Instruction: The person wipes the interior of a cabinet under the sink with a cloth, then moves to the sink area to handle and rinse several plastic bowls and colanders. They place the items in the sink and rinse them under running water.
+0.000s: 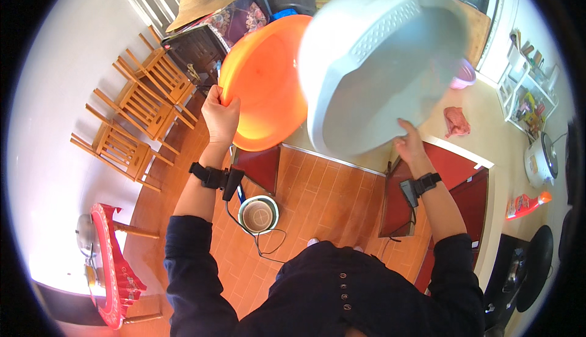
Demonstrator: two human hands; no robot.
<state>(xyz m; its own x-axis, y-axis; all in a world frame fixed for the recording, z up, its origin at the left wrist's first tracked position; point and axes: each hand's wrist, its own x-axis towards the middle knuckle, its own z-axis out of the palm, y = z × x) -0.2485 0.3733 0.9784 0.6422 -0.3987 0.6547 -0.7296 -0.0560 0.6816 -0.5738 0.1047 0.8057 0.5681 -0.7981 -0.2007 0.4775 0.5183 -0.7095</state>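
My left hand (221, 113) grips the rim of an orange plastic basin (270, 85), which is tilted with its inside towards me. In my right hand (409, 142) is the lower rim of a larger pale blue-grey plastic basin (384, 90), my thumb lying on its inner side. The larger basin is raised, tipped on its side and blurred. It overlaps the right part of the orange basin and hides it there. Both basins look to have nothing in them.
A worktop (476, 94) on the right bears a pink cloth (456, 121), a pink basket (463, 74), a rice cooker (540, 158) and a spray bottle (526, 205). Red cabinet doors (396, 199) stand open below. On the floor is a bucket (257, 215). Wooden chairs (146, 108) line the left wall.
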